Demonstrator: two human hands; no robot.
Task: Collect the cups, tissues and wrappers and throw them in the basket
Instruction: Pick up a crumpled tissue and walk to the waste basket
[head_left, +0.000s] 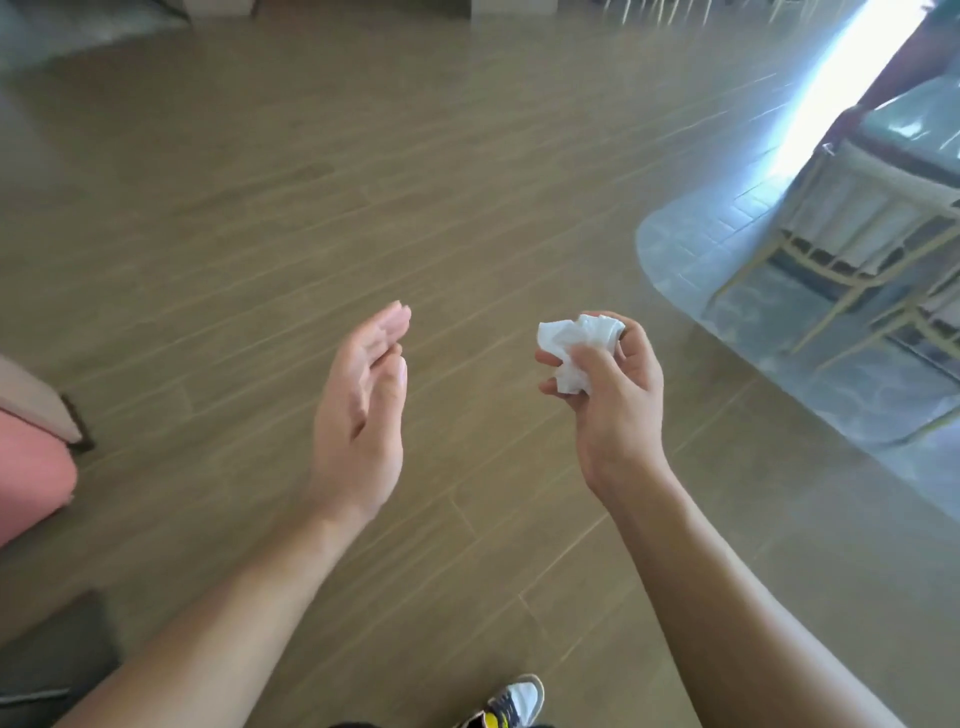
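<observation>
So that tissue you've got is a crumpled white wad, and by the look of it it's about as light and soft as things get, nothing to break and nothing slippery. It'll squash down more if you squeeze, so no need to be gentle, though I'd guess a loose corner could catch air when you let go. Best place to hold it is round the middle of the wad, which is pretty much where you have it: your right hand has its grip closed round it, thumb across the front and fingers curled underneath, with the top of the wad poking out above. That hand is held out in front of you over the wooden floor, forearm angled up and inward. Your left hand is out beside it, well apart, grip open and carrying nothing, fingers straight, palm turned towards the right one. No basket in view, so can't tell where you need to carry it
</observation>
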